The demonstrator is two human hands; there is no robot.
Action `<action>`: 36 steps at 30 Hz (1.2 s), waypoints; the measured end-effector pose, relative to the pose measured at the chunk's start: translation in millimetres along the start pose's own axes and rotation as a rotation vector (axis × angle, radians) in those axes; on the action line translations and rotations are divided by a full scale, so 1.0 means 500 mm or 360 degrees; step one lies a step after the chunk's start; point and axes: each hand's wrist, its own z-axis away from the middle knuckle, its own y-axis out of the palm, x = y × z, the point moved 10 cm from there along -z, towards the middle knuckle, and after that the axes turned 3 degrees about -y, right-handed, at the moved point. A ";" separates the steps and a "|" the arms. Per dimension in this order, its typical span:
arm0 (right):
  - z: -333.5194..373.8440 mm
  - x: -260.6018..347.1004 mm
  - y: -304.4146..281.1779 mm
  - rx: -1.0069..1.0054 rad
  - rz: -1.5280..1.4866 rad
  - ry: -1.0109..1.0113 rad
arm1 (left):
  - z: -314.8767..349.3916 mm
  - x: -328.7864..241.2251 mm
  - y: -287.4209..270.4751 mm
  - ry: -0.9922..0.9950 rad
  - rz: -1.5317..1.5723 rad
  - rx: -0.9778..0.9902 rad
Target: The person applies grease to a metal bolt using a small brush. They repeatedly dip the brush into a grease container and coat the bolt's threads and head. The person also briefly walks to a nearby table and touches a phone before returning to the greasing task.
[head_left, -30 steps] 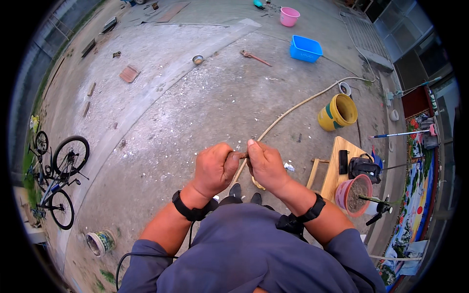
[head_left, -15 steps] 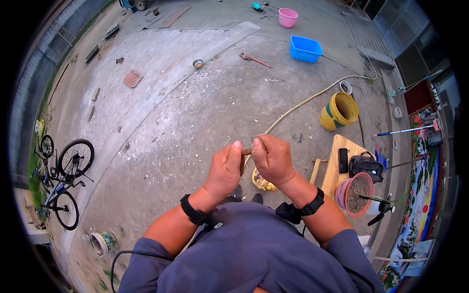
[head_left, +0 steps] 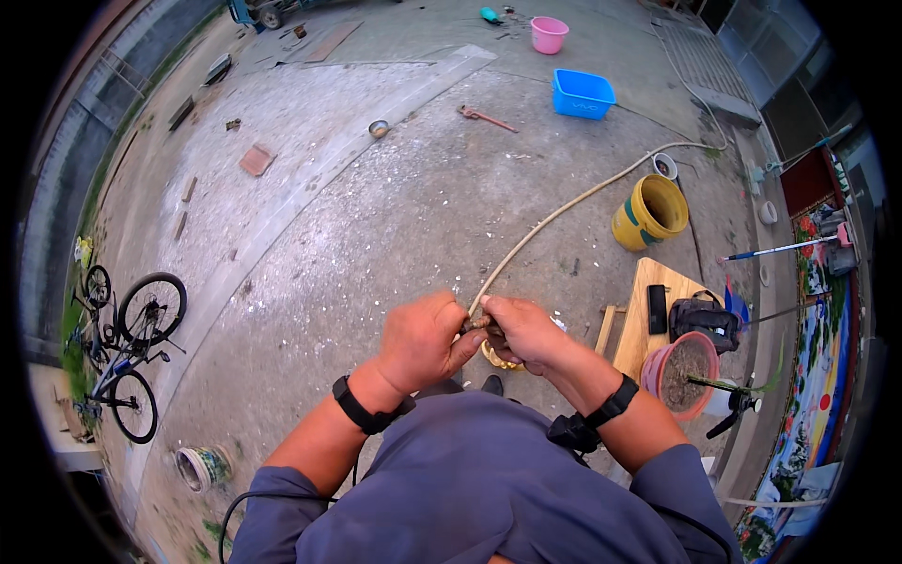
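In front of my body my two hands meet around a small rusty-brown piece [head_left: 477, 323], mostly covered by the fingers, so its exact kind is unclear. My left hand [head_left: 421, 340] is closed on its left side, back of the hand up. From the other side my right hand [head_left: 528, 334] grips it between thumb and bent fingers. Just beneath the hands, a shiny gold-coloured object [head_left: 496, 355] on the ground is partly hidden by them. The pale hose [head_left: 564, 209] runs across the ground and passes out of sight behind my hands.
On the right are a wooden bench [head_left: 645, 315], a plant pot [head_left: 678, 374] and a yellow bucket [head_left: 650, 212]. Farther off lie a pipe wrench [head_left: 487, 118], a blue tub [head_left: 583, 94] and a pink basin [head_left: 550, 35]. Bicycles [head_left: 132, 348] stand at the left.
Both hands have come slightly lower, nearer my body. My left hand has rolled over from thumb-up to back-up, and the brown piece is turned and more covered.
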 end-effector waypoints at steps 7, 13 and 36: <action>-0.016 0.051 0.000 -0.0154 0.0416 -0.0340 | 0.007 0.043 -0.002 -0.0197 0.0267 -0.0110; -0.073 0.192 0.050 -0.0427 0.1238 -0.1057 | 0.021 0.212 0.064 -0.1119 0.1600 0.0073; -0.716 0.327 0.264 -0.0207 0.0545 -0.0303 | -0.277 0.751 -0.279 -0.0314 0.0353 -0.0059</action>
